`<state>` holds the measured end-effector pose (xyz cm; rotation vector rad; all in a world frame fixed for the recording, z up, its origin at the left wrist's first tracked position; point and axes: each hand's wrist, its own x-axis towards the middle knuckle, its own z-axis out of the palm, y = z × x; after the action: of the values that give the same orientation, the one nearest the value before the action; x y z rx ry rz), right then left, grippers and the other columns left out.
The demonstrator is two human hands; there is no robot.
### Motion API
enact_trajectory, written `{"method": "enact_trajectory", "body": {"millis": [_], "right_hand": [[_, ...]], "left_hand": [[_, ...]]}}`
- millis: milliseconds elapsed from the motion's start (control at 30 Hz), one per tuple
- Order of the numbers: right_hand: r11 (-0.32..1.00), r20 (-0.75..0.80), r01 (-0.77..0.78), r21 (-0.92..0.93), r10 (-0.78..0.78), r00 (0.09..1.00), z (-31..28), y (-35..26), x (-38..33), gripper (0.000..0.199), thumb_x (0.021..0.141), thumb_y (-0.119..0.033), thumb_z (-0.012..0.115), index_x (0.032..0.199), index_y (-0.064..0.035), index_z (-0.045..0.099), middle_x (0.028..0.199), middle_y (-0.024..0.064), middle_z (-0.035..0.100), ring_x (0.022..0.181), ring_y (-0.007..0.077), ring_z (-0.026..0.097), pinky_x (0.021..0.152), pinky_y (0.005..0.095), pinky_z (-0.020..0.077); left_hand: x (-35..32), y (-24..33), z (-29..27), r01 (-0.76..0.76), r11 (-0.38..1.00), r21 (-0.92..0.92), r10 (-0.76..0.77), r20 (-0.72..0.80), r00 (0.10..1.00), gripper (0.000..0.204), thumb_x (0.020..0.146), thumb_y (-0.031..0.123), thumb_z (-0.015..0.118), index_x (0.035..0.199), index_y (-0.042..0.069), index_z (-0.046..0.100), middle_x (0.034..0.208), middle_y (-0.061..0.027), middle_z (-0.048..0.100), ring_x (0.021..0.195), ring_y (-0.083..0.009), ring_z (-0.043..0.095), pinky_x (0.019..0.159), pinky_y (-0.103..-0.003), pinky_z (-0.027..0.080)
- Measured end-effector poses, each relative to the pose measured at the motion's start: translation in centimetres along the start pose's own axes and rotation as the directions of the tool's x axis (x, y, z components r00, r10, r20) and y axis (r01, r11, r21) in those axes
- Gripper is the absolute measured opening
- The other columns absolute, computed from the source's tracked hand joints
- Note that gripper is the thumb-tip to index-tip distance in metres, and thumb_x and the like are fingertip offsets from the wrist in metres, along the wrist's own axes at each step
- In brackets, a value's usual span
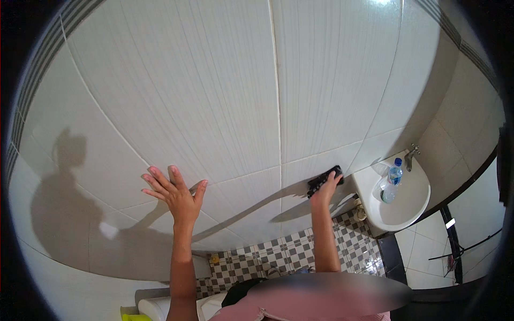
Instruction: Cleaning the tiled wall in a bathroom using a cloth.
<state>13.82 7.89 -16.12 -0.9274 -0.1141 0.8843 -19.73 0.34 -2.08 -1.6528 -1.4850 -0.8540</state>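
A: In the head view, what was hard to make out?

B: The black object [319, 181], right of centre. The right hand [323, 188] covered part of it, so I couldn't tell its kind. Whether it touched the tiled wall [225, 107] was unclear too.

A: What else was cut off or blurred?

B: At the bottom, a smeared patch hid part of the pink garment [332, 311]. In the lower left corner, the frame's edge cropped a yellow-green thing [135, 318] and a white fixture [155, 308]. A dark shape at the far right edge stayed unreadable.

A: And the hands?

B: The left hand [182, 199], left of centre, had its back to the camera and its fingers spread wide, thumb out to the right. Its forearm rose almost straight from the lower edge. I couldn't tell whether the palm met the wall.

A: The right one?

B: Its fingers were clamped on the black object, with the forearm rising from below and leaning slightly left.

A: What stood nearby?

B: At right, a white sink [419, 206] with a blue-capped bottle [395, 174] leaning inside, near the tap [409, 160]. Below centre, the checkered floor [249, 265] showed between the forearms.
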Motion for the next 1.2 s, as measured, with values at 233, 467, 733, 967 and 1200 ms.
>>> {"method": "enact_trajectory", "body": {"millis": [233,467,733,967,1200], "right_hand": [[0.295,0.687,0.869,-0.396,-0.532,0.494,3.6,6.8,-16.2,0.073,0.088,-0.024,0.055,0.145,-0.0110,0.013,0.147,0.0273,-0.002,0.132,0.0531,-0.002,0.102,0.0644,0.0080],[-0.091,0.874,0.944,-0.318,-0.415,0.254,-2.0,4.7,-6.0,0.064,0.081,-0.038,0.059,0.139,-0.0252,0.035,0.148,0.0193,0.016,0.135,0.0449,0.012,0.101,0.0660,0.0110],[0.283,0.355,0.836,-0.470,-0.807,0.472,-0.4,-6.1,5.1,0.054,0.099,-0.033,0.027,0.143,-0.0050,0.018,0.150,0.0178,0.005,0.138,0.0332,0.008,0.110,0.0435,0.0103],[0.851,0.061,0.289,-0.438,-0.293,0.954,-6.6,8.4,-0.2,0.062,0.099,-0.037,0.027,0.144,-0.0022,0.005,0.149,0.0231,-0.001,0.138,0.0343,0.001,0.111,0.0435,0.0045],[0.377,0.569,0.813,-0.445,-0.582,0.581,0.6,-1.1,-5.2,0.066,0.096,-0.035,0.038,0.144,-0.0031,0.007,0.149,0.0222,-0.005,0.137,0.0415,-0.006,0.108,0.0514,0.0005]], "left_hand": [[-0.3,0.2,-0.1,0.000,1.000,0.012,0.000,-0.003,1.000,0.095,0.081,0.060,0.053,0.146,0.021,-0.005,0.148,-0.0216,-0.016,0.135,-0.0413,-0.018,0.098,-0.064,-0.016],[-0.5,-0.7,-0.3,0.022,0.999,0.028,-0.022,-0.005,1.000,0.096,0.079,0.062,0.053,0.146,0.024,-0.005,0.148,-0.0208,-0.015,0.134,-0.0431,-0.018,0.097,-0.065,-0.017],[-0.1,-0.1,-0.3,-0.003,1.000,0.020,0.004,-0.041,0.999,0.093,0.082,0.061,0.050,0.146,0.022,-0.005,0.148,-0.0213,-0.015,0.135,-0.0416,-0.018,0.098,-0.065,-0.016],[-0.1,0.4,-0.3,0.004,1.000,0.023,-0.003,-0.026,1.000,0.092,0.082,0.060,0.049,0.146,0.020,-0.004,0.148,-0.0217,-0.015,0.135,-0.0412,-0.018,0.098,-0.065,-0.016],[-0.2,-0.1,-1.1,0.019,0.999,0.037,-0.017,-0.043,0.999,0.092,0.082,0.061,0.050,0.146,0.021,-0.003,0.149,-0.0189,-0.013,0.136,-0.0393,-0.017,0.099,-0.064,-0.015]]}}
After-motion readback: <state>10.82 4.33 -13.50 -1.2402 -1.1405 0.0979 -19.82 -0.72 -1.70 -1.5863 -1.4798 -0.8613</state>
